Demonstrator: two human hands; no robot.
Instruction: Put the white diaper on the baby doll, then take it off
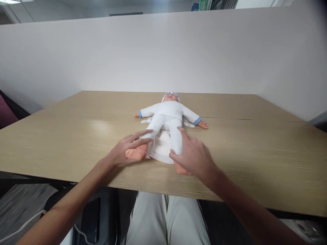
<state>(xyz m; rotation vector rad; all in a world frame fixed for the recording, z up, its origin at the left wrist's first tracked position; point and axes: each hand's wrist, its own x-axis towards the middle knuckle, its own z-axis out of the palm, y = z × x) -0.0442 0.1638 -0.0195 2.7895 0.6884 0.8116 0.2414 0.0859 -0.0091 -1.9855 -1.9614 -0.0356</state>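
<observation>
Both lower legs of the doll (170,109) are clasped, parted, between fingers and thumb: one by the left hand (124,149), one by the right hand (196,154). Beneath, a white diaper (162,148) is spread; on the table (76,136) the doll is laid face up, head toward the white wall (163,54).

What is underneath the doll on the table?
Under the doll, a white pad shows between the legs, and white tabs stick out on both sides. The doll covers the rest of the pad.

White-clad doll (169,109) supine on table (245,153)
</observation>
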